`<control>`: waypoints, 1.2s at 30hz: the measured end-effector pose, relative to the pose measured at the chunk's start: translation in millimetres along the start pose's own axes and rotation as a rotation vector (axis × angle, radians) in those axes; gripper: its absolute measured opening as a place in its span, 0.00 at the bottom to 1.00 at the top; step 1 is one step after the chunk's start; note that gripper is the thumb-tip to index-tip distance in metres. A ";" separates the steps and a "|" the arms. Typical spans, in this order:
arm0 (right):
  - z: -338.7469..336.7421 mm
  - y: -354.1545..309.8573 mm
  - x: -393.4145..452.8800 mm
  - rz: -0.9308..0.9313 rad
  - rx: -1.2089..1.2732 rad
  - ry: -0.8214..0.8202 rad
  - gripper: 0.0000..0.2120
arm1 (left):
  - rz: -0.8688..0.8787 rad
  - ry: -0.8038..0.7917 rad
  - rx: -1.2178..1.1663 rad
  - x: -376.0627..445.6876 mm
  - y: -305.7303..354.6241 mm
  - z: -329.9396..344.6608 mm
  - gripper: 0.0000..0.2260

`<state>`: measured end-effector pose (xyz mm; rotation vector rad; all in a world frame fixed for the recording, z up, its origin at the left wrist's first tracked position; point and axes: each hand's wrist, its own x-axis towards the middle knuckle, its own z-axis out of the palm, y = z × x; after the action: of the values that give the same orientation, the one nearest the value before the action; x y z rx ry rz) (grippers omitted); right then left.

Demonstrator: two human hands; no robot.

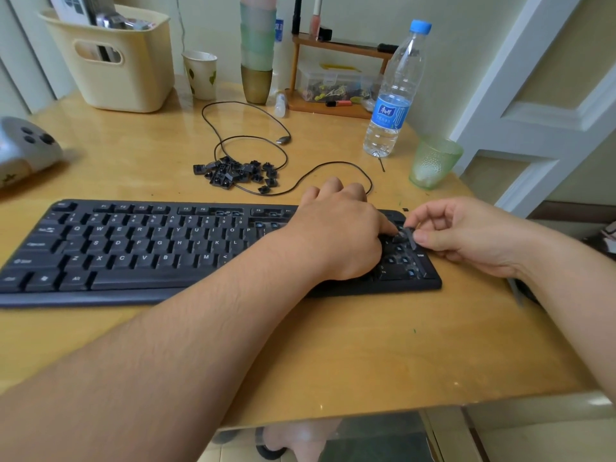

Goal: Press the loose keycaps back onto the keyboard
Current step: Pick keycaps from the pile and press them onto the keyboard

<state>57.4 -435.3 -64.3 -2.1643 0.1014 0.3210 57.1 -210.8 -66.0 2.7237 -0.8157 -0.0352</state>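
A: What's on the left?
B: Cream basket at the back left of the table, paper cup beside it. Black keyboard across the front, letter keys all seated.

A: Loose keycaps?
B: Pile of keycaps behind the keyboard, mid-table, inside the loops of the cable. Well apart from both hands.

A: Hands?
B: Left hand reaches across and lies over the keyboard's right part, fingers bent down onto the keys, thumb tip pressing a keycap on the number pad. Not gripping anything. Open sockets show around it on the pad and along the top row.

A: Right?
B: Right hand is at the keyboard's right edge, thumb and forefinger pinching a long dark key, tilted, just beside the left thumb.

A: Further right?
B: Water bottle and green glass behind the right hand, near the table edge.
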 end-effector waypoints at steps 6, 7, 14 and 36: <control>3.6 0.0 0.2 0.028 0.024 0.089 0.05 | 0.010 -0.002 0.006 -0.3 1.5 -0.3 0.24; 3.9 -2.5 0.8 0.038 0.002 0.093 0.04 | 0.010 -0.004 0.008 -0.5 1.7 -0.7 0.24; 4.3 -27.9 8.2 0.163 -0.149 0.038 0.06 | 0.012 -0.003 0.009 0.3 3.1 0.1 0.24; 3.7 -8.8 -2.3 0.016 -0.025 0.062 0.06 | 0.016 0.003 0.051 1.4 7.8 7.4 0.22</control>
<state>56.2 -427.2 -58.7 -2.2001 0.1509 0.2654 53.3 -219.8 -70.7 2.7637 -0.8484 -0.0079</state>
